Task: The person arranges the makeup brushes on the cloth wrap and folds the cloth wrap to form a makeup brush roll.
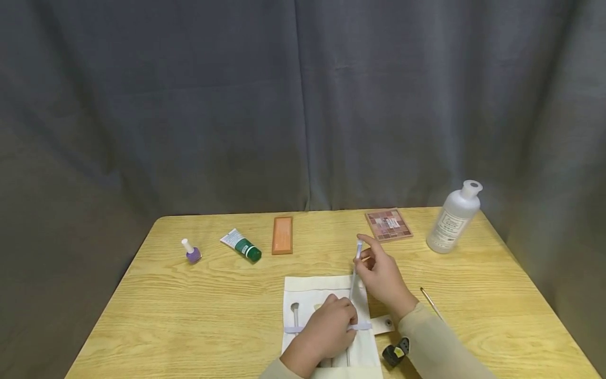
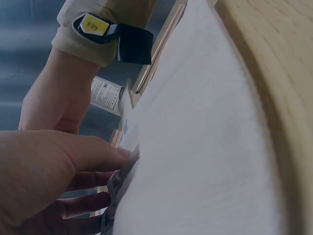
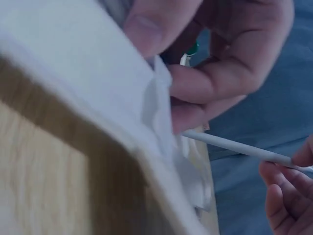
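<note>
From my remote feed, the right hand [image 1: 382,271], right of the lower centre of the head view, pinches the upper end of a slim pale rod [image 1: 353,281], which I take for a brush handle. The left hand [image 1: 329,327], at bottom centre, pinches the lavender strap [image 1: 363,326] where it crosses the open white case [image 1: 364,350]. The rod slants down over the upper right part of the case to the left fingers; whether its lower end sits under the strap I cannot tell, because the fingers cover it.

My worry begins there. The right hand grips high, so a sideways push could tip the rod's lower end out of line and catch it on the strap. If the left fingertips let the elastic slip, it could snap back and knock the rod askew. The case is soft, so a hard pull might ruck it up and disturb the brush [image 1: 295,313] lying under the strap on its left side.

Farther out, a loose brush [image 1: 432,303] lies on the table at lower right, close to the right sleeve; a careless sweep of that forearm could roll it. The tall bottle [image 1: 452,221], upper right, stands well apart from both hands, so I judge it safe.
</note>
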A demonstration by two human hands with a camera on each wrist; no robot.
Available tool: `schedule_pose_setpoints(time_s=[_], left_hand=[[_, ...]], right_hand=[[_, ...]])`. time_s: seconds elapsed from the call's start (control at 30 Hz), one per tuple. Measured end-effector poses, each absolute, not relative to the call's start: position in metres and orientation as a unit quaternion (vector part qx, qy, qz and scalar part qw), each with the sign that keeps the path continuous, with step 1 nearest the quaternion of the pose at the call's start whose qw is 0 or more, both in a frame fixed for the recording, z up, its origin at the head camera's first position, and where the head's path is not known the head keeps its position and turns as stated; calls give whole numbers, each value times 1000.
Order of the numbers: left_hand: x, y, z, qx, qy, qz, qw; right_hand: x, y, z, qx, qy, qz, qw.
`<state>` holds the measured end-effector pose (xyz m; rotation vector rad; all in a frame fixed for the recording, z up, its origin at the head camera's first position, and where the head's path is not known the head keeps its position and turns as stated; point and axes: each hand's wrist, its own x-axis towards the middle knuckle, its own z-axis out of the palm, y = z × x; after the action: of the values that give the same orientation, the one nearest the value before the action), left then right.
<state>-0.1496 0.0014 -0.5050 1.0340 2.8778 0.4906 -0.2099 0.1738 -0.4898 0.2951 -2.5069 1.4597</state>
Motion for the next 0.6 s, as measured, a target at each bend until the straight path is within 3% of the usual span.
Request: schedule_pose_setpoints(time_s=[0.6], left_hand=[[-151, 1, -501, 330, 929, 166, 34]], right_hand=[[-211, 169, -497, 124, -874, 461, 92]])
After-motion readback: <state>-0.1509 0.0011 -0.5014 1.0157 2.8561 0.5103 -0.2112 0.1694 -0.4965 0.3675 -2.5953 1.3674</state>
